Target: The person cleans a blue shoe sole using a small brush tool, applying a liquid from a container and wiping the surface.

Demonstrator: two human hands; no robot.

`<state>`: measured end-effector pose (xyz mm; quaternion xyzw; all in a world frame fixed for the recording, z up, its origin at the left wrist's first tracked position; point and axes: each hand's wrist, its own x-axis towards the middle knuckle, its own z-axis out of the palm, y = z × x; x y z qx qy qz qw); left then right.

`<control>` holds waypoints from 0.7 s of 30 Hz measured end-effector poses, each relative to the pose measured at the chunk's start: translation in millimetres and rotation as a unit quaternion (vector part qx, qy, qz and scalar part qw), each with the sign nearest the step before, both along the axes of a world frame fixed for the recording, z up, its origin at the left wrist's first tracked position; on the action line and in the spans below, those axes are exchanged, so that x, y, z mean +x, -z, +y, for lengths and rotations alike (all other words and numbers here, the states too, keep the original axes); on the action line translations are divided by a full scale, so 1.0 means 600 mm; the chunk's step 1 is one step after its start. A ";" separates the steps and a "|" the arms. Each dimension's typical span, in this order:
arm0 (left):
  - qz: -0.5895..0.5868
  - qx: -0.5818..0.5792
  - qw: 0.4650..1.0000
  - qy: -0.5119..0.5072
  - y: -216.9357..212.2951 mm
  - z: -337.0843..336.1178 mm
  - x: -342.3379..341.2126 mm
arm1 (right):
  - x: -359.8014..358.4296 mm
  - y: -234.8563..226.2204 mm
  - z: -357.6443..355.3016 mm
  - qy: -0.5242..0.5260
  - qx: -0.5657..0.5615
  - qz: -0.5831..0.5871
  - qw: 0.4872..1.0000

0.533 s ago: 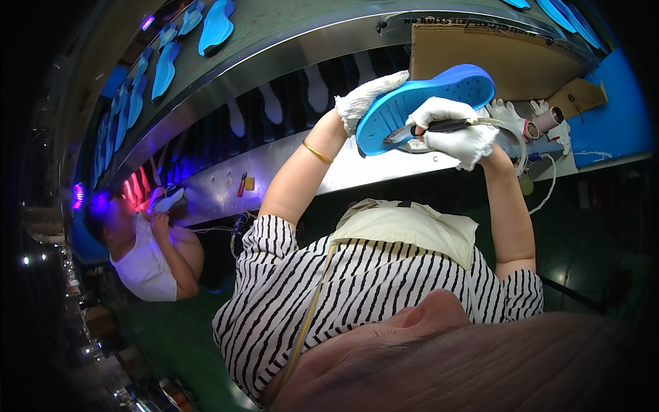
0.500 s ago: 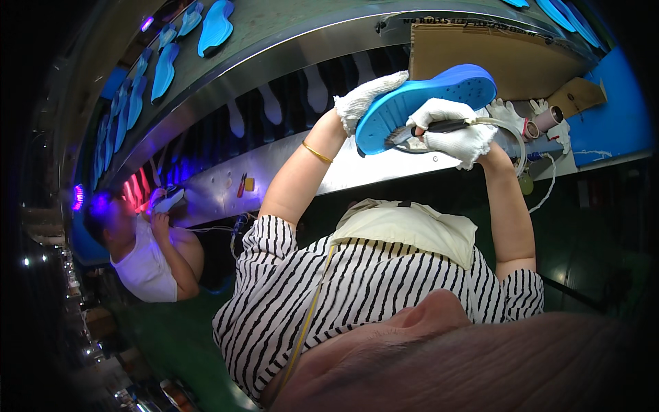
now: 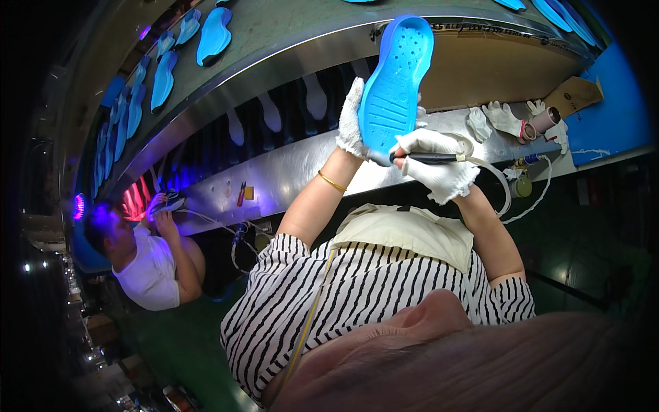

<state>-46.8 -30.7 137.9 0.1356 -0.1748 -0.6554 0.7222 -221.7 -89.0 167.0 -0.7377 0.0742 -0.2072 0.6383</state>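
Observation:
A bright blue shoe sole [image 3: 395, 89] stands almost upright in my gloved left hand [image 3: 350, 123], its hollowed, grooved face towards me. My left fingers wrap behind it, with tips showing at its right edge. In a white glove, my right hand [image 3: 439, 175] closes round a black-handled brush [image 3: 434, 158] fed by a clear hose [image 3: 504, 185]. The brush's tip is at the sole's lower end; its bristles are hard to make out against the sole.
A metal bench [image 3: 288, 168] runs across ahead, with a cardboard box [image 3: 480, 69] behind it. Spare gloves [image 3: 504, 120] and a tape roll [image 3: 546, 120] lie at right. Blue soles [image 3: 214, 34] rest on the conveyor [image 3: 268, 24]. At left, another person [image 3: 147, 268] works.
My left hand has turned the sole from slanting rightwards to nearly upright. My right hand and brush have moved lower, from over its face to its bottom end.

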 end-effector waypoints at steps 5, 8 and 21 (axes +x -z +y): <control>0.056 0.001 0.998 0.017 -0.001 0.004 -0.012 | -0.001 -0.021 -0.031 0.065 0.120 -0.086 0.987; 0.128 -0.065 0.988 0.062 0.005 0.004 -0.015 | 0.016 -0.009 -0.028 0.135 -0.043 -0.138 0.980; -0.016 0.001 0.998 0.060 -0.005 0.046 -0.025 | 0.020 -0.012 -0.182 0.128 0.068 -0.132 0.981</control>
